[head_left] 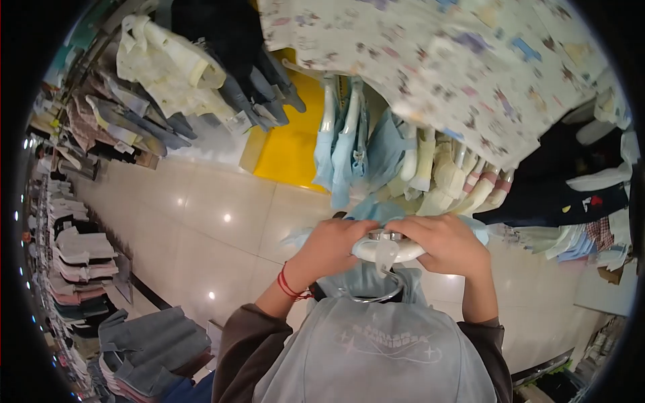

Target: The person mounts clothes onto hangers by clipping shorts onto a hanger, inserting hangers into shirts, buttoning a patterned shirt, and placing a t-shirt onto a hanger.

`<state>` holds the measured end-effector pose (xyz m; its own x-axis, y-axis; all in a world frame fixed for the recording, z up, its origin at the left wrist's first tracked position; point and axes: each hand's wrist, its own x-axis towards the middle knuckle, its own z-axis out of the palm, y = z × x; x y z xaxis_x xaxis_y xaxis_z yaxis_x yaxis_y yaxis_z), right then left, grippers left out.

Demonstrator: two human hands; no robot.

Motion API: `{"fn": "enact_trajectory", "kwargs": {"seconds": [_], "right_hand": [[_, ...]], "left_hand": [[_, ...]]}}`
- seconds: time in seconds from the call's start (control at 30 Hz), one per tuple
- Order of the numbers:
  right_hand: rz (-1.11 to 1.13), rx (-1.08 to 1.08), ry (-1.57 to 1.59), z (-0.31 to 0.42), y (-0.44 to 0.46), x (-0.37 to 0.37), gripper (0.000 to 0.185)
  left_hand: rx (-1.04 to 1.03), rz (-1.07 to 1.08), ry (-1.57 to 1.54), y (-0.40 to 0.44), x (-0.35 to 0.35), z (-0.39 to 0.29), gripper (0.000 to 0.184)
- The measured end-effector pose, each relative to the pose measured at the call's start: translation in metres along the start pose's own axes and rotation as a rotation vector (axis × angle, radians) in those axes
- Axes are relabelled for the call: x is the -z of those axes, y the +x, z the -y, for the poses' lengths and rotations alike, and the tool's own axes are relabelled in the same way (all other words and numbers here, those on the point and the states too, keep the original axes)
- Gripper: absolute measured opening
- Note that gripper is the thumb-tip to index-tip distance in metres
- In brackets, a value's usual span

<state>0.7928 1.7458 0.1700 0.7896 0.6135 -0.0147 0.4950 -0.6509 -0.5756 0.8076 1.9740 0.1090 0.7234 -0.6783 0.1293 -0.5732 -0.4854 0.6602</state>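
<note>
Both my hands are at a white hanger (396, 251) in front of my body, its metal hook pointing towards me. My left hand (329, 248), with a red string bracelet at the wrist, is closed at one end of the hanger. On the other end my right hand (447, 243) is closed too, its fingertips near the hanger's middle. A light blue garment (383, 209) shows beyond and under my hands; much of it is hidden. Just past it, light blue clothes (342, 148) hang on white hangers.
A large printed white garment (457, 60) spreads across the top. Behind the rack is a yellow panel (289, 141). Cream clothes (168, 67) hang at upper left, folded stacks (84, 255) lie at far left, and grey clothing (154, 346) sits at lower left. Dark clothes (557, 181) hang at right.
</note>
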Motion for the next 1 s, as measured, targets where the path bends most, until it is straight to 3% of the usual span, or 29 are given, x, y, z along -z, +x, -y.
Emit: {"fn": "enact_trajectory", "kwargs": {"seconds": [0.07, 0.17, 0.33, 0.4, 0.47, 0.53, 0.73, 0.83, 0.93, 0.97, 1.0], "right_hand": [[-0.055, 0.004, 0.051, -0.002, -0.002, 0.005, 0.046], [-0.092, -0.01, 0.1, -0.015, -0.007, -0.003, 0.045], [-0.106, 0.048, 0.154, -0.023, -0.012, -0.019, 0.044], [-0.109, 0.041, 0.168, -0.029, -0.014, -0.025, 0.043], [-0.1, -0.022, 0.183, -0.036, -0.015, -0.03, 0.042], [-0.077, -0.148, 0.207, -0.04, -0.018, -0.037, 0.04], [-0.102, -0.122, 0.234, -0.05, -0.017, -0.048, 0.043], [-0.212, -0.1, 0.196, -0.047, -0.022, -0.038, 0.057], [-0.668, -0.081, 0.296, -0.069, -0.041, -0.037, 0.076], [-0.787, -0.114, 0.387, -0.08, -0.054, -0.042, 0.092], [-0.881, -0.068, 0.559, -0.091, -0.059, -0.049, 0.096]], "left_hand": [[0.115, 0.156, 0.0, 0.0, 0.007, 0.002, 0.046], [0.133, 0.136, 0.011, 0.005, 0.015, -0.009, 0.035], [-0.159, -0.072, -0.084, 0.029, 0.011, -0.016, 0.039], [-0.123, -0.008, -0.152, 0.029, 0.006, -0.014, 0.043], [0.084, 0.202, -0.296, 0.021, 0.001, -0.014, 0.048], [0.129, 0.184, -0.211, 0.021, -0.004, -0.015, 0.049], [0.112, 0.083, -0.107, 0.018, -0.015, -0.01, 0.044], [0.101, 0.019, -0.092, 0.021, -0.007, -0.014, 0.039], [0.163, -0.051, -0.114, 0.018, 0.011, -0.021, 0.034], [0.197, -0.077, -0.13, 0.015, 0.018, -0.024, 0.033], [0.215, -0.113, -0.136, 0.012, 0.024, -0.026, 0.033]]}}
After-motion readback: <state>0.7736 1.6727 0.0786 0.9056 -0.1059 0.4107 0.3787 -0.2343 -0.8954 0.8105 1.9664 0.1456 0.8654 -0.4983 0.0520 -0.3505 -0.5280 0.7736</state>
